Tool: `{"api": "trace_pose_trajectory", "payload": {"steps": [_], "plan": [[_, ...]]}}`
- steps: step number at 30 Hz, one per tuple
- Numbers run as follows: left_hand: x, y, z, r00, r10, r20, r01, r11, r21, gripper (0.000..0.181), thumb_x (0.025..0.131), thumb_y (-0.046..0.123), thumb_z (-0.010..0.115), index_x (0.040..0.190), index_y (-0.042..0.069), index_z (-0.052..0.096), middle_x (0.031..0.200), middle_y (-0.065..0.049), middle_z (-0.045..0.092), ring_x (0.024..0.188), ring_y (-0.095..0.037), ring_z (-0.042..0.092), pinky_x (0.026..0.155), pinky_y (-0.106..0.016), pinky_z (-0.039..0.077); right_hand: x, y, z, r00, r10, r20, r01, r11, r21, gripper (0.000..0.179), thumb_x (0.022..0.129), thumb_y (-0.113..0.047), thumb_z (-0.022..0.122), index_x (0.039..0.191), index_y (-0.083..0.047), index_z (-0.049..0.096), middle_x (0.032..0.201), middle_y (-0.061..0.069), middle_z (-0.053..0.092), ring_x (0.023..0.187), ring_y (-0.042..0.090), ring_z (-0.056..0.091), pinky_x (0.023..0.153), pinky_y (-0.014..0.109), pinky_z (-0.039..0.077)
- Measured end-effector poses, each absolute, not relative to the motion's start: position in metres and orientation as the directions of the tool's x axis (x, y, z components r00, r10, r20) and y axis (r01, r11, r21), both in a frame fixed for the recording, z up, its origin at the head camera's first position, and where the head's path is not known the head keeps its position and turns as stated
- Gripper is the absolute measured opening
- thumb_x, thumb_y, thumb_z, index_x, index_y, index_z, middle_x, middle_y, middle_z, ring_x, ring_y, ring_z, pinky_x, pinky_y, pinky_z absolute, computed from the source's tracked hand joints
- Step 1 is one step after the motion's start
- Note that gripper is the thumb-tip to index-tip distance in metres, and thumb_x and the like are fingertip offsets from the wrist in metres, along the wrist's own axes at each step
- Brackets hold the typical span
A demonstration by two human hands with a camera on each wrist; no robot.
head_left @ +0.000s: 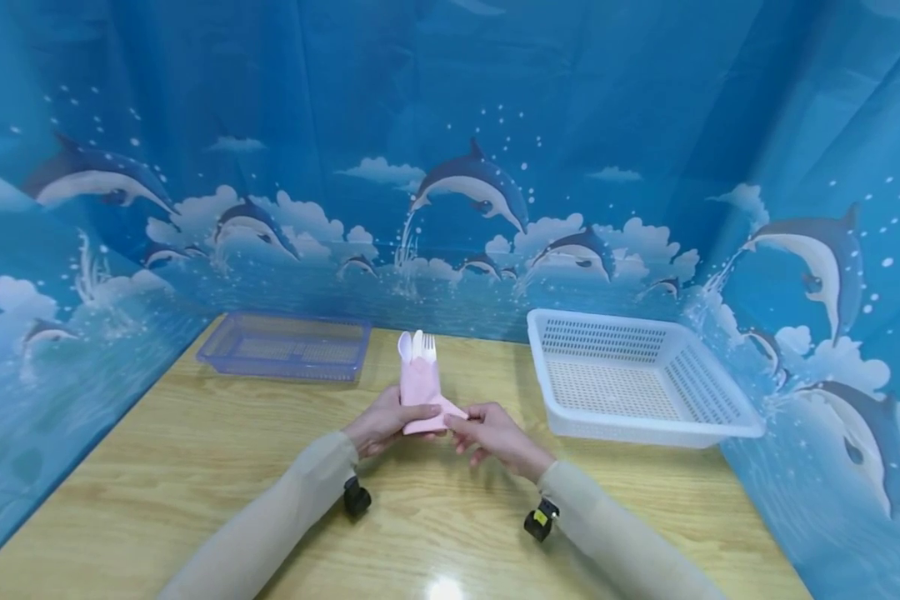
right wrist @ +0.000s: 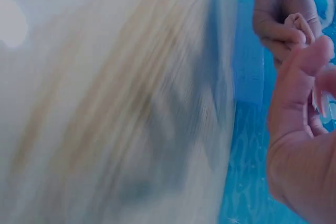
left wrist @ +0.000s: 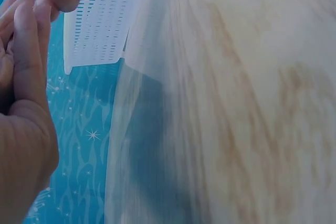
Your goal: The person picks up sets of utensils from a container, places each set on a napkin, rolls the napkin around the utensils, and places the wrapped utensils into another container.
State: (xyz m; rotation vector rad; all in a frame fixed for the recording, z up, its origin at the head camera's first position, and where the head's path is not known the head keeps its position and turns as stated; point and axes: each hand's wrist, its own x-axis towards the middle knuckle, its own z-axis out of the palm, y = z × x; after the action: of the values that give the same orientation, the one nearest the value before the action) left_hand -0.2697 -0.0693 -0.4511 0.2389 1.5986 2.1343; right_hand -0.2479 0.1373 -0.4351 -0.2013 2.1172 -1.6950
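Note:
A pink folded napkin point(head_left: 420, 382) stands raised in front of me in the head view, with a pale spoon point(head_left: 405, 348), a middle utensil point(head_left: 417, 343) that looks like a knife, and a fork point(head_left: 429, 347) poking out of its top. My left hand point(head_left: 384, 421) holds the napkin low on its left side, thumb across the front. At the lower right, my right hand point(head_left: 498, 437) pinches a corner of the cloth that sticks out sideways. The utensils' lower parts are hidden inside the napkin. In the left wrist view, fingers of both hands meet at the upper left.
A purple mesh basket point(head_left: 288, 368) sits at the back left of the wooden table point(head_left: 195, 467). On the right stands a larger white perforated basket point(head_left: 645, 427). Behind and at the sides hangs a blue curtain point(head_left: 330, 108) printed with dolphins.

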Motion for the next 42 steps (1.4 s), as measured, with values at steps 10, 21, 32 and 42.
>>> {"api": "trace_pose_trajectory", "payload": {"steps": [10,21,32,42], "plan": [[-0.27,-0.067,-0.451,-0.873,0.474,-0.113,-0.269,-0.276,0.923,0.049,0.094,0.005,0.063,0.132,-0.007,0.035,0.11,-0.019,0.062,0.086,-0.024,0.072,0.082,-0.032,0.059,-0.247,0.134,-0.438,-0.907,-0.355,-0.225,0.184,0.144,-0.972,0.015,0.097,-0.017,0.06,0.097,-0.002,0.064,0.078,-0.001,0.065,0.068,0.007,0.061,0.05,0.019,0.047],[-0.274,-0.064,-0.455,-0.881,0.462,-0.096,-0.248,-0.279,0.928,0.043,0.096,0.009,0.062,0.129,-0.008,0.039,0.107,-0.017,0.064,0.088,-0.023,0.072,0.083,-0.032,0.058,-0.241,0.121,-0.438,-0.944,-0.247,-0.218,0.19,0.132,-0.973,0.022,0.1,-0.017,0.055,0.106,0.003,0.063,0.078,-0.001,0.062,0.067,0.007,0.06,0.047,0.019,0.046],[-0.275,-0.056,-0.45,-0.921,0.37,-0.12,-0.224,-0.253,0.941,0.044,0.094,0.01,0.065,0.128,-0.006,0.043,0.103,-0.015,0.063,0.085,-0.02,0.071,0.08,-0.031,0.059,-0.241,0.109,-0.44,-0.977,-0.109,-0.181,0.174,0.073,-0.982,0.019,0.099,-0.014,0.054,0.105,0.002,0.063,0.078,-0.003,0.061,0.068,0.009,0.059,0.046,0.018,0.045],[-0.275,-0.049,-0.45,-0.954,0.281,-0.103,-0.169,-0.222,0.96,0.043,0.09,0.012,0.07,0.123,-0.007,0.05,0.102,-0.015,0.066,0.083,-0.019,0.071,0.078,-0.032,0.059,-0.245,0.104,-0.442,-0.991,0.048,-0.122,0.126,0.08,-0.989,0.019,0.096,-0.009,0.058,0.108,0.005,0.065,0.076,-0.001,0.06,0.057,0.006,0.051,0.047,0.018,0.043]]}}
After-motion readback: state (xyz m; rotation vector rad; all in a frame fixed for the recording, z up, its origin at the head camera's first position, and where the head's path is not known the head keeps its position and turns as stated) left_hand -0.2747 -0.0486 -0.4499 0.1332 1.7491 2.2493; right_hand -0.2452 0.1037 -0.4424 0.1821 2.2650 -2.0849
